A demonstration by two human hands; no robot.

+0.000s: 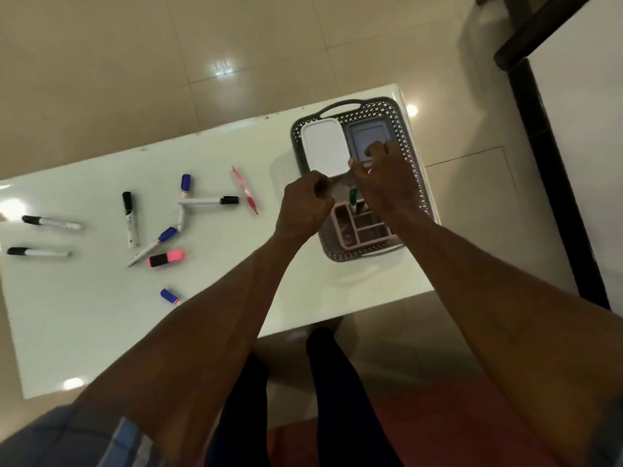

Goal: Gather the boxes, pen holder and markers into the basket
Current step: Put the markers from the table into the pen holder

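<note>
A grey perforated basket [413,153] stands at the right end of the white table [101,315]. In it lie a white box [324,146], a grey-blue box [367,136] and a pink pen holder [362,230] with a green marker [353,197] standing in it. My right hand [387,180] hovers over the basket with fingers bent and thumb apart, and nothing shows in it. My left hand [305,205] is curled in a fist at the basket's left rim. Several markers lie on the table's left half, among them a black-capped marker [129,219], a blue-capped marker [153,246] and a pink highlighter [166,258].
A thin pink pen [245,190] lies left of the basket. A blue-capped marker [170,295] is partly hidden under my left forearm. Tiled floor surrounds the table. A dark wooden frame [553,163] stands at the right. My legs are at the table's near edge.
</note>
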